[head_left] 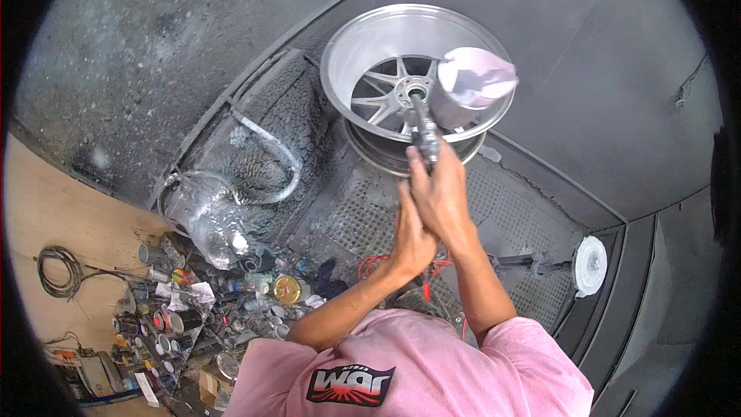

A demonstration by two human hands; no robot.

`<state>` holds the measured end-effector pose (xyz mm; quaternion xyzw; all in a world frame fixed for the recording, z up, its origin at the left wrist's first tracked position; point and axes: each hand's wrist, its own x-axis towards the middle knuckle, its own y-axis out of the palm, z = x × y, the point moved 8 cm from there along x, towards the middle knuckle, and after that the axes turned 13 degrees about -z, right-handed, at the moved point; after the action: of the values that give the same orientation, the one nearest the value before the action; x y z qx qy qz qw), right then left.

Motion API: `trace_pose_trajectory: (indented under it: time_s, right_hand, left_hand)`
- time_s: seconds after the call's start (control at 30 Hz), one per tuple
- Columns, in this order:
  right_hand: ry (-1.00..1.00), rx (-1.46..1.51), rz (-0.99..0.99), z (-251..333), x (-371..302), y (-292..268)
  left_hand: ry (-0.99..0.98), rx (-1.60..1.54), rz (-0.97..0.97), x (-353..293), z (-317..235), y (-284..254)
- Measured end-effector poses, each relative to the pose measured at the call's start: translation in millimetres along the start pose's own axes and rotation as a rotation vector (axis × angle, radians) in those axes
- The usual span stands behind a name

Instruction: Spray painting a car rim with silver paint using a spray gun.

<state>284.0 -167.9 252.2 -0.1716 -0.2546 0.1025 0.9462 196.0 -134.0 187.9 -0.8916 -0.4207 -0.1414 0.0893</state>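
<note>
A spray gun (424, 130) is held out in front of me, its front end pointing toward the hub of a silver multi-spoke wheel rim (351, 50). The gun's grey cup (451, 112), with a crumpled pale pink-white cover on top, sits to its right and overlaps the rim's edge. My right hand (446, 193) is closed round the gun's body. Pressed against it from below and to the left, my left hand (415, 241) is also closed on the gun; the handle is hidden. Beneath the wheel rim, a darker round stand or second rim (374, 153) shows partly.
Paint-crusted grey walls (540, 46) enclose the wheel above a perforated floor panel (367, 212). At left lie a silver-coated wrapped object (224, 235), a pale hose (278, 150) and several cans (287, 289). Red hose (374, 264) loops beneath my arms. A white disc (590, 266) stands right.
</note>
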Motion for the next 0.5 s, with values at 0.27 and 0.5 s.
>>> trace_pose_trajectory:
  time_s: [0.27,0.5]
  right_hand:
    - [0.245,0.442,-0.068,-59,46,-99]
    - [0.202,0.359,0.016,-60,51,-119]
  left_hand:
    - [0.043,-0.014,0.386,-11,-30,86]
    - [-0.143,-0.016,0.56,-21,-7,87]
